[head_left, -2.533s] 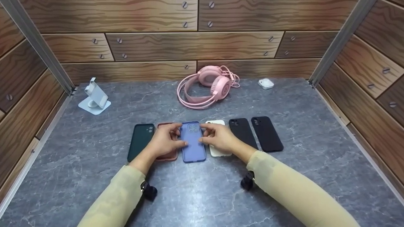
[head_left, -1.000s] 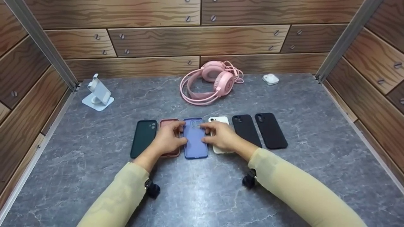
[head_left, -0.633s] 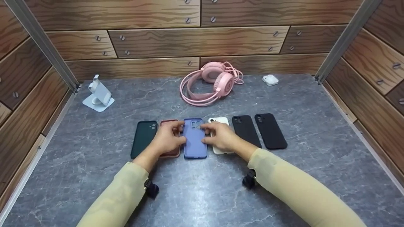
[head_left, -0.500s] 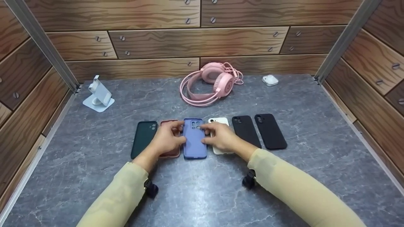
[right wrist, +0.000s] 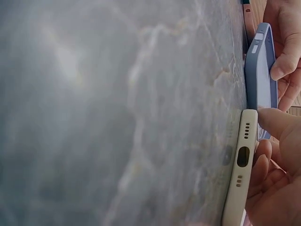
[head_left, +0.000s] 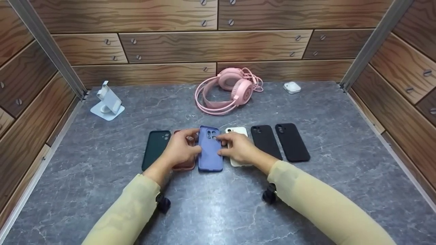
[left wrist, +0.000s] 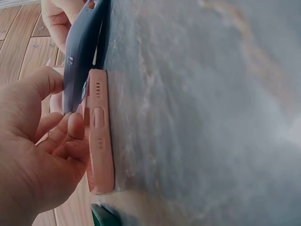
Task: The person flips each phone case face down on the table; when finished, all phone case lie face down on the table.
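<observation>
A blue phone case (head_left: 210, 153) lies between the two hands in the middle of a row of phone cases, its inner side facing up. With thumb and fingers the left hand (head_left: 180, 146) pinches its left edge, which tilts up off the table in the left wrist view. The right hand (head_left: 240, 148) holds the opposite edge with thumb and forefinger. Under the left hand is a pink phone case (left wrist: 100, 155), partly covered. A white phone case (right wrist: 244, 129) sits partly beneath the right hand.
A dark green phone case (head_left: 155, 149) ends the row on the left; a black phone case (head_left: 266, 141) and another black phone case (head_left: 292, 143) lie on the right. Farther back are a white stand (head_left: 108, 100), pink headphones (head_left: 242, 91) and a small white case (head_left: 292, 87).
The far left corner of the blue phone case has risen slightly and the case leans now. The left hand has shifted a little with it; the right hand has barely moved.
</observation>
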Demonstrator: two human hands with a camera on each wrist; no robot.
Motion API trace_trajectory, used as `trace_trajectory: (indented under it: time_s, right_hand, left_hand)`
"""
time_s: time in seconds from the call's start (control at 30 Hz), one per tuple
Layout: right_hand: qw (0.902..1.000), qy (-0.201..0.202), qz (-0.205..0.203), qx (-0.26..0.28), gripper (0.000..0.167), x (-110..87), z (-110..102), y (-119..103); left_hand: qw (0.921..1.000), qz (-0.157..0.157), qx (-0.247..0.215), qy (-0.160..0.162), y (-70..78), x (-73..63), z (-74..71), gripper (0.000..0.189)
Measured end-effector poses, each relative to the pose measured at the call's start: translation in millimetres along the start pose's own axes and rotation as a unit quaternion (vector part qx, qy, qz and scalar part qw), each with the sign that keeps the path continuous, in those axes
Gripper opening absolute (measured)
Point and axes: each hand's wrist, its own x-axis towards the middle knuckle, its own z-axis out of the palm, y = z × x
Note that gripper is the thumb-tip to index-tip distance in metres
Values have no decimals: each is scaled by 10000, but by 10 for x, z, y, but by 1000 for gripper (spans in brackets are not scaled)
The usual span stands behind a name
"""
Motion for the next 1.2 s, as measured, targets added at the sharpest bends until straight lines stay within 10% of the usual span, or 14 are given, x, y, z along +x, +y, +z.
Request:
trace_trajectory:
  time_s: [0.9,1.2]
  right_hand:
    - [9998,87,97,-157,47,-4,2,-16]
    - [9971,252,-546,-471,48,-12,8,-105]
  left_hand:
    - [9957,-116,-910,-121,123,-28,30,65]
    - [9924,-65,-1218,-186,130,-22,37,64]
